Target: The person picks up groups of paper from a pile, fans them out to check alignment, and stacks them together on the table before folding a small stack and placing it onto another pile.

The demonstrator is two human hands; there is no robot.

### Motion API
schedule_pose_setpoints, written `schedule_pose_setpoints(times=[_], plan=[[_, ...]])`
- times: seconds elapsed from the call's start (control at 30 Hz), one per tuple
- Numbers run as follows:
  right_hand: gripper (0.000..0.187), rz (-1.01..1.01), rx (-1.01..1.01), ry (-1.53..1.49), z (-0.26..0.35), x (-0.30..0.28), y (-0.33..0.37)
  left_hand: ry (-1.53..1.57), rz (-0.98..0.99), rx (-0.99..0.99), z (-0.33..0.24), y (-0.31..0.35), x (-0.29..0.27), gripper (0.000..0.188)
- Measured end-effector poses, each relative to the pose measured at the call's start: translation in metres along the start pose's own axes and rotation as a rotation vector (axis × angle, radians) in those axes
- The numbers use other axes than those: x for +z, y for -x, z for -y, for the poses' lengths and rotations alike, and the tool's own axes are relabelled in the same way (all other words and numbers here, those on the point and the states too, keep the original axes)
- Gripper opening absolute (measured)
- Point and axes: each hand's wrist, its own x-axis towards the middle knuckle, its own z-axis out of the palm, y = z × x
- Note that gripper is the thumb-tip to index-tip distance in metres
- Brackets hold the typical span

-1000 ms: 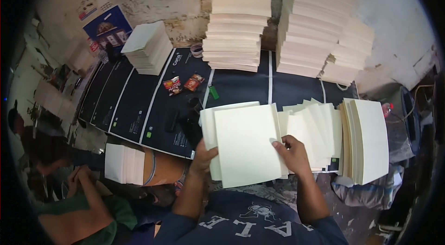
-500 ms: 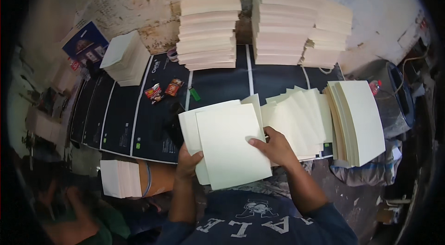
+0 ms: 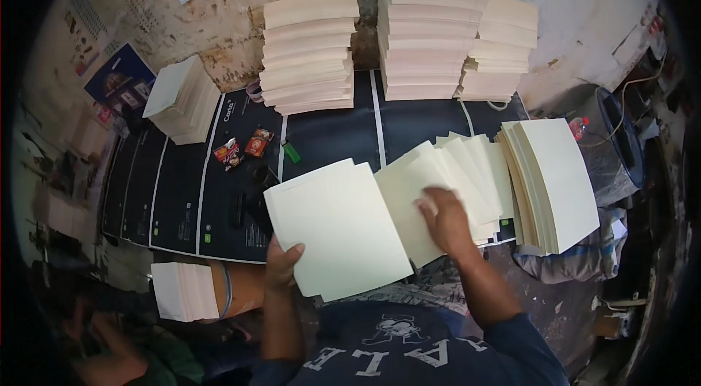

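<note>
My left hand grips a small sheaf of cream paper sheets by its lower left edge, thumb on top. The sheaf is tilted over the front of the dark table. To its right, my right hand is over a row of fanned-out cream sheets, thumb apart from the fingers and holding nothing I can see. Its fingertips are slightly blurred, and whether they touch the top sheet I cannot tell. At the right end of the fan a thick stack of sheets leans at the table's edge.
Tall paper stacks line the back wall. A shorter stack is at the left. Two small packets and a green lighter lie mid-table. A person sits at lower left. A dark bin is at right.
My right hand has come off the sheaf and moved right over the fanned sheets. The top sheet now lies nearly lined up with the others in my left hand. The view has shifted slightly.
</note>
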Motion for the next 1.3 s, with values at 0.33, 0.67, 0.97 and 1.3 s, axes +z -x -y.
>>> schedule_pose_setpoints(times=[0.33, 0.67, 0.97, 1.3], plan=[[0.05, 0.146, 0.247, 0.137, -0.022, -0.045, -0.012, -0.27, -0.023, -0.053, -0.041, 0.007, -0.001, 0.058], [0.037, 0.28, 0.062, -0.1, 0.077, -0.011, -0.01, -0.07, 0.094, -0.001, -0.008, 0.008, 0.007, 0.066], [0.066, 0.471, 0.307, -0.43, 0.064, -0.008, -0.008, 0.015, 0.143, -0.017, 0.0, 0.009, 0.006, 0.066], [0.05, 0.189, 0.45, -0.186, -0.001, -0.032, -0.01, 0.017, 0.037, -0.006, -0.006, 0.015, -0.004, 0.066]])
